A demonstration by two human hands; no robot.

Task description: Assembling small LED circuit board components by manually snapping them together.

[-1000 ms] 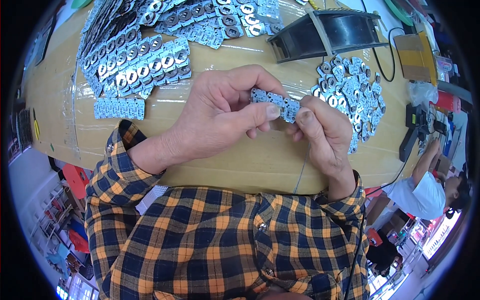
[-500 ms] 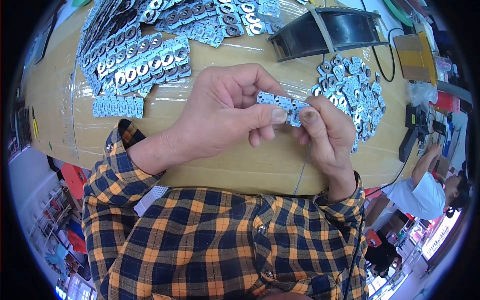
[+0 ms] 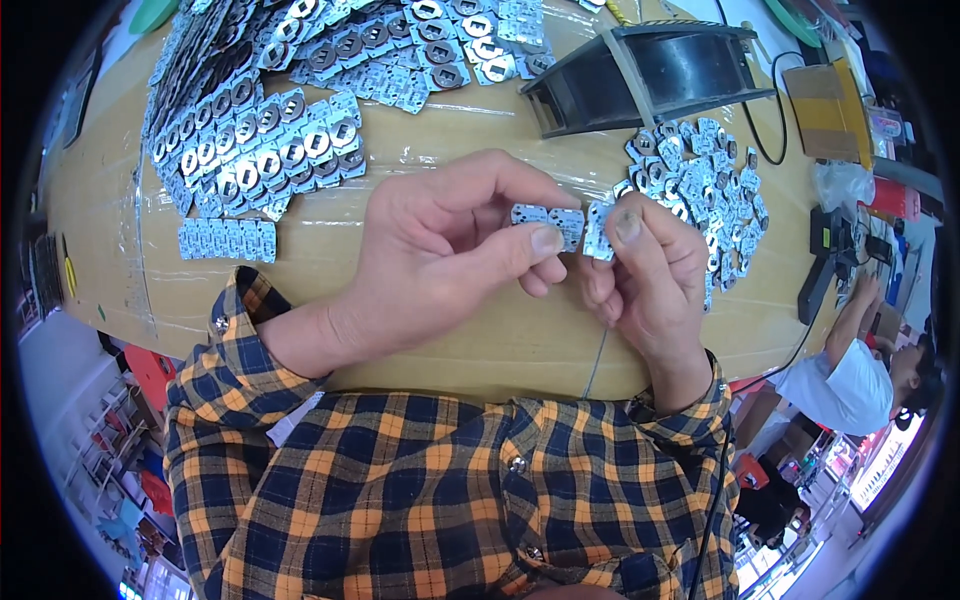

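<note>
My left hand [image 3: 440, 250] pinches a short strip of small circuit boards [image 3: 548, 218] between thumb and fingers, above the table. Close beside it, my right hand [image 3: 650, 250] grips a single small circuit board [image 3: 598, 232], its thumb pressed on the face. A narrow gap separates that board from the strip's right end. To the right lies a heap of loose single boards [image 3: 690, 180], many with round metal battery holders. Sheets of joined boards [image 3: 270, 140] are piled at the far left. A separate strip of boards [image 3: 227, 240] lies in front of that pile.
A black fan [image 3: 650, 80] stands at the back of the brown table [image 3: 450, 350]. Farther right are a cardboard box [image 3: 828, 110], a black cable [image 3: 783, 120] and a dark device [image 3: 825, 250]. Another person [image 3: 840, 385] sits at the right.
The single board in my right hand has come apart from the strip in my left hand. My hands have moved slightly toward me, and the view has shifted a little.
</note>
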